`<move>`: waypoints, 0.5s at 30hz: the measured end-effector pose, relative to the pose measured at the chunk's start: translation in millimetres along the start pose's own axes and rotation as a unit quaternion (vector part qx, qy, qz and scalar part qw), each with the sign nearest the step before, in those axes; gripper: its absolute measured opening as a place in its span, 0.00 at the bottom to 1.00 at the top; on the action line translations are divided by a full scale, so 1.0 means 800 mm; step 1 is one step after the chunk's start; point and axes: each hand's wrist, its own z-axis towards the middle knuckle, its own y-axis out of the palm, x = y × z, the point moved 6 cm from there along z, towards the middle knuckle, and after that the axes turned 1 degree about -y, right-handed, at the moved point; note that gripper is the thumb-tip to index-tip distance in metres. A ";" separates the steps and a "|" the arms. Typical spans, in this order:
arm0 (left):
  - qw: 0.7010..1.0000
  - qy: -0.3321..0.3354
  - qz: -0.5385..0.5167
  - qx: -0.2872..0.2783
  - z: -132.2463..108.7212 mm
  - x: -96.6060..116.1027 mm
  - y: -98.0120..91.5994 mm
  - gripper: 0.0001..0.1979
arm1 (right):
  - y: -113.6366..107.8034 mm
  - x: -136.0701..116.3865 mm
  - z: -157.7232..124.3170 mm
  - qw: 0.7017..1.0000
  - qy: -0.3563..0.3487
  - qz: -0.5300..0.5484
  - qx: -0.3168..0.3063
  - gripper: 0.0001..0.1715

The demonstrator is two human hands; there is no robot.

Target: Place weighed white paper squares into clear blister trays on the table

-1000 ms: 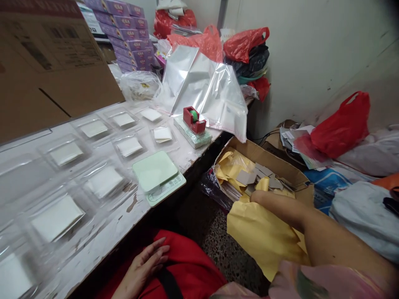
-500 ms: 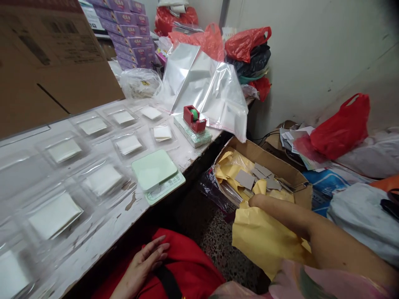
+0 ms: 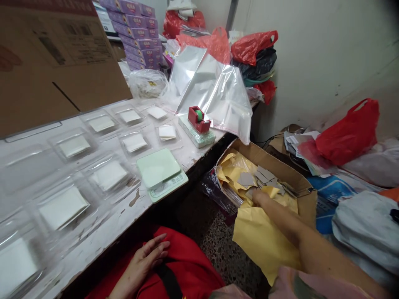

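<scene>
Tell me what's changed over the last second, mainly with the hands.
The right hand has pushed slightly deeper into the cardboard box, toward the grey card pieces among the yellow paper; its fingers are hidden, so any grip is unclear. The left hand stays flat on the red cloth. The scale and tape dispenser are unmoved.

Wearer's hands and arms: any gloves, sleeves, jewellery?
No gloves: the left hand and right hand are bare. No ring or watch shows on the left. The right forearm is bare up to a pale pink patterned sleeve at the bottom edge. The right hand's fingers are hidden, so rings there cannot be told.
</scene>
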 end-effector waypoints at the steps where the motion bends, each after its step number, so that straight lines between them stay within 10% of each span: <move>1: 1.000 0.005 0.000 0.017 0.000 -0.001 -0.001 0.32 | 0.008 0.002 0.005 0.999 0.017 -0.021 -0.024 0.17; 15: 0.999 0.018 -0.024 0.041 0.002 -0.015 -0.002 0.29 | 0.040 -0.006 0.022 0.989 -0.048 -0.133 -0.044 0.18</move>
